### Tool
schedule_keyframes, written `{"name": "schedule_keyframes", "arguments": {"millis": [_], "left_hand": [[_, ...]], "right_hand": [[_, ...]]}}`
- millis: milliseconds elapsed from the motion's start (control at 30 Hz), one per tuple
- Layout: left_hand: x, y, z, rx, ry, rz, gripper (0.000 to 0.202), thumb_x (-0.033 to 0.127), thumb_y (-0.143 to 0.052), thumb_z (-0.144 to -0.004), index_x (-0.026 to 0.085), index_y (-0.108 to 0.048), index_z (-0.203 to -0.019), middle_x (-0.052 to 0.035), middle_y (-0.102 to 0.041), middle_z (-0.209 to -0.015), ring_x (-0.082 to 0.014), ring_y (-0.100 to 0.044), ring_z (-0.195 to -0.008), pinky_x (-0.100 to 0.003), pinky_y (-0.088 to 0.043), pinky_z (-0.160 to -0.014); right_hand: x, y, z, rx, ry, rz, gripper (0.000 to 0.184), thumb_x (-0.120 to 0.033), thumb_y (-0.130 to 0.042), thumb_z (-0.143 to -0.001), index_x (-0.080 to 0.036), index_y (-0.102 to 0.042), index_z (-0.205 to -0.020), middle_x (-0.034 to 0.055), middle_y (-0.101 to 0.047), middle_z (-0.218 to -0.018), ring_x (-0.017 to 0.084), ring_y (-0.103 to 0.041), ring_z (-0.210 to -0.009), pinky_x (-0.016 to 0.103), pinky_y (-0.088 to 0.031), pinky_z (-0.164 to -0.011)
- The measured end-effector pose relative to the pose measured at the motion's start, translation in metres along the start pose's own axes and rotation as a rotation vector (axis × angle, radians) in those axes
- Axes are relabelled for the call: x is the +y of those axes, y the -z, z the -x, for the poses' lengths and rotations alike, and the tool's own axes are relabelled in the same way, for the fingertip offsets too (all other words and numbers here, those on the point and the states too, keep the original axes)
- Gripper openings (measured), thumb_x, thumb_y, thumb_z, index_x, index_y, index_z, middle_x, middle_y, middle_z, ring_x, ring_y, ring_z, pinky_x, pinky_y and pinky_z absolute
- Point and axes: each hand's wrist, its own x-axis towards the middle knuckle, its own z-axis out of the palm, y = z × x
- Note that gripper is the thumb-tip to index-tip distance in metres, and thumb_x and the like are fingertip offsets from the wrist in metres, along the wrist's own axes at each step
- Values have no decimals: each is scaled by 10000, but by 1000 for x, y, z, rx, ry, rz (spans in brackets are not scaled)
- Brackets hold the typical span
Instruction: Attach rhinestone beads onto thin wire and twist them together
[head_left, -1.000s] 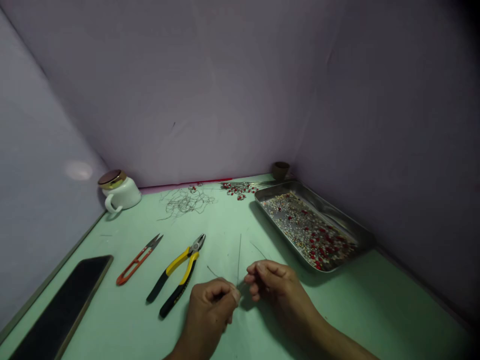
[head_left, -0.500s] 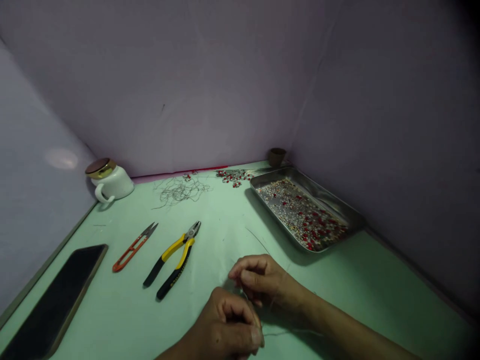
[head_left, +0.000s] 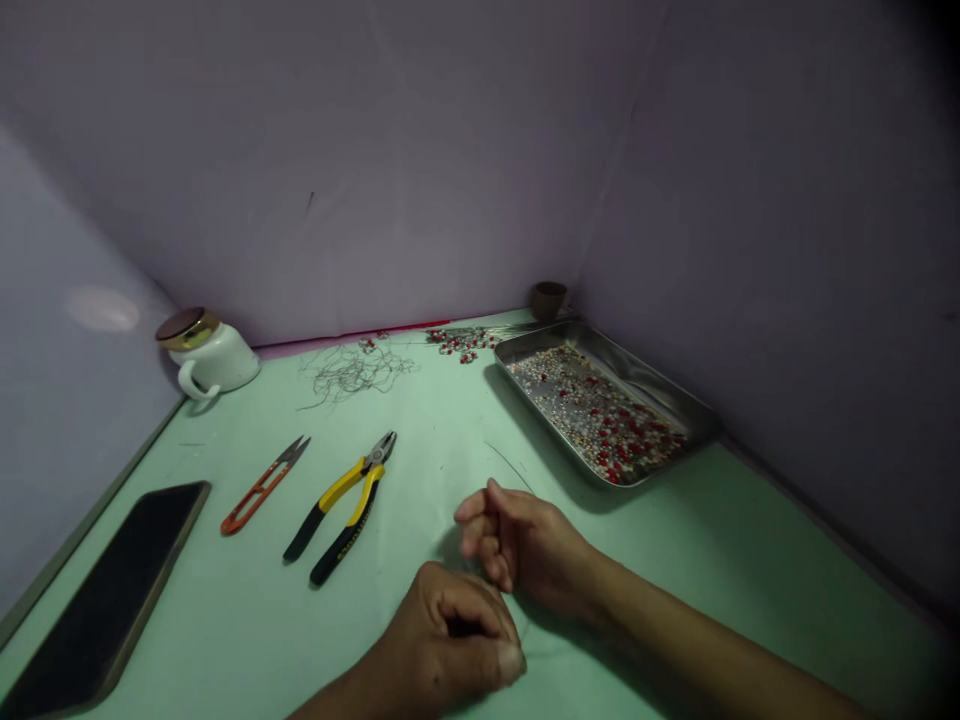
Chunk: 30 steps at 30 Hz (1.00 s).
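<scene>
My left hand [head_left: 450, 640] is closed at the lower middle of the view, thumb pressed against the bent forefinger. It pinches a thin wire that barely shows beside the fingertips. Just beyond it and to the right is my right hand [head_left: 525, 545], palm turned toward the left hand. Its fingers are loosely curved and the thumb stands off them; I see nothing held there. A loose piece of wire [head_left: 508, 466] lies on the table behind the right hand.
Pliers [head_left: 346, 508], orange thread snips [head_left: 264, 487] and a phone [head_left: 105, 600] lie left. Behind are a lidded white mug [head_left: 217, 362], tangled wire [head_left: 356, 372], red-beaded wire stems [head_left: 461, 343] and a small brown pot [head_left: 548, 299]. A metal tray [head_left: 544, 418] of beads stands right.
My right thumb has lifted away from its fingers, and that hand has loosened from a pinch. The left hand keeps its pinch. The whole view has shifted slightly.
</scene>
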Motion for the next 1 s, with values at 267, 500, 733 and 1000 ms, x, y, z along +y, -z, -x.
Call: {"name": "schedule_keyframes", "arguments": {"millis": [267,500,733,1000], "left_hand": [[6,13,-7,556,69,114,279,357,-612,-700,131,-586,-537,33,-445,-443,-56,-283,-410,-209,-165,-410],[17,6,-9,484,140,-122,248,331,-560,-679,134,-618,-540,44,-433,-400,-58,-299,-368,-206,-213,-388],[14,25,-13,820,150,79,161,198,-597,-618,135,-626,-763,80,-447,-373,-57,-331,-342,-177,-214,-360],[20,36,-11,665,77,342,311,257,-680,-639,132,-603,-913,29,-588,-632,-30,-404,-394,-155,-258,-373]], "right_hand": [[13,5,-1,40,158,146,306,-327,-720,-687,-140,-686,-927,40,-657,-682,109,-558,-574,246,-424,-565],[11,1,1,133,207,275,281,-391,-704,-687,-120,-667,-756,13,-575,-560,95,-494,-493,250,-389,-507],[-7,4,5,296,128,239,259,-341,-740,-627,-105,-655,-694,-3,-547,-553,54,-445,-428,174,-358,-377],[-8,3,5,209,-22,390,213,-315,-707,-591,-111,-653,-616,-41,-481,-430,35,-375,-322,162,-339,-300]]}}
